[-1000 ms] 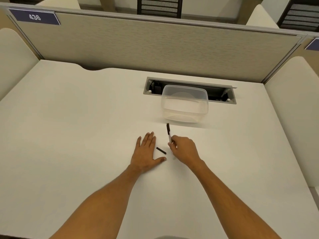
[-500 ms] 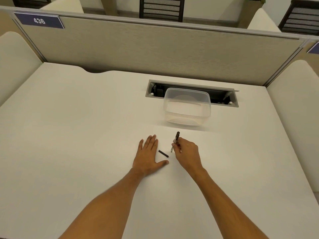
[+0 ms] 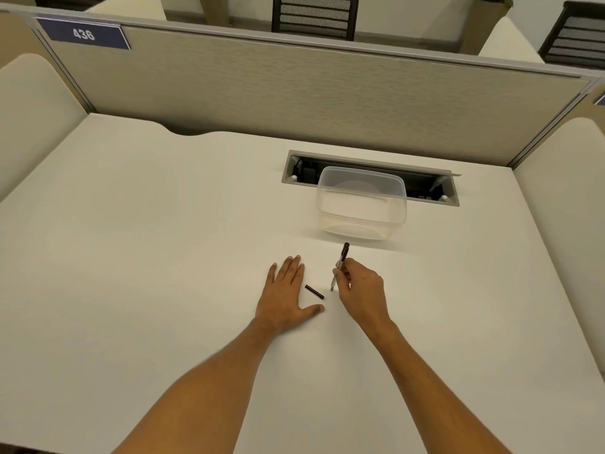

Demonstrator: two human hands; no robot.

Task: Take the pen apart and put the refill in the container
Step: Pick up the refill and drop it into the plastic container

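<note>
1. Desk (image 3: 137, 257), white: bears all we list.
2. Tub (image 3: 361, 204), clear, beyond our hands.
3. Left hand (image 3: 284, 293): flat, fingers spread, holding nothing.
4. Right hand (image 3: 361, 290): pinching our pen (image 3: 340, 265), tilted, tip down.
5. Cap (image 3: 314, 291), black, lying between hands.

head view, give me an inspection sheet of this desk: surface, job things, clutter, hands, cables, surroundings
surface: white desk, bare apart from the job's things; a recessed cable tray opens in it at the far side
job's things: pen held tilted, dark end up, light tip down near the desk; small black pen piece lying between the hands; clear plastic container beyond the hands, nothing seen inside
clutter: nothing seen
hands: left hand flat on the desk, palm down, holding nothing; right hand pinching the pen
cables: dark shapes inside the tray, too dim to tell
surroundings: grey partition with number plate 436; chairs behind it
</note>
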